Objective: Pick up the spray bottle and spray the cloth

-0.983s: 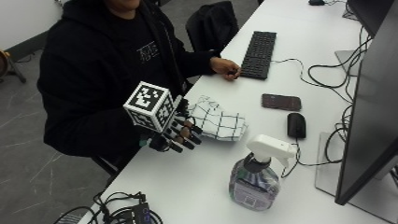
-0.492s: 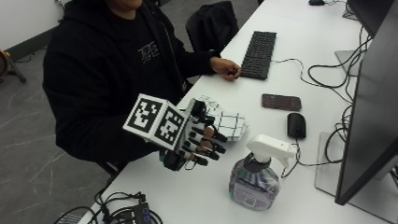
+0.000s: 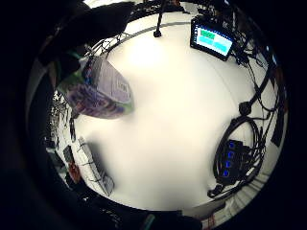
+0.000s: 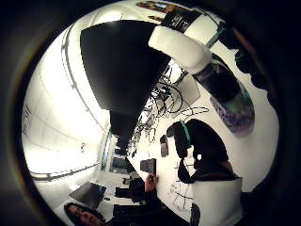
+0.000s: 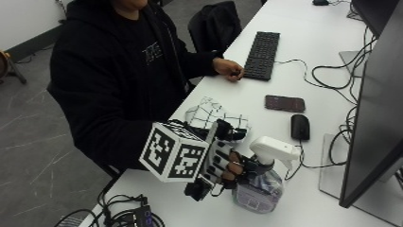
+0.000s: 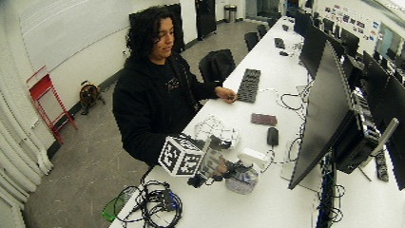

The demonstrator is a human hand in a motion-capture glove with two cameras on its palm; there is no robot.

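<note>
Gloved hand (image 5: 230, 163) has slid over from the cloth (image 5: 214, 116) to the spray bottle (image 5: 263, 177) since a second ago, and its fingers now curl around the bottle's neck.

The bottle stands upright on the white table (image 5: 327, 198) near the front edge, just past the checked cloth: white trigger head, clear body with dark liquid, purple-green label. Bare hand (image 5: 228, 68) rests by the keyboard (image 5: 262, 54); phone (image 5: 284, 103) and mouse (image 5: 300, 126) sit further back.

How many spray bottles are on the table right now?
1. The spray bottle stands near the table's front edge, at the gloved right hand, in front of the cloth. The monitor may hide others.
</note>
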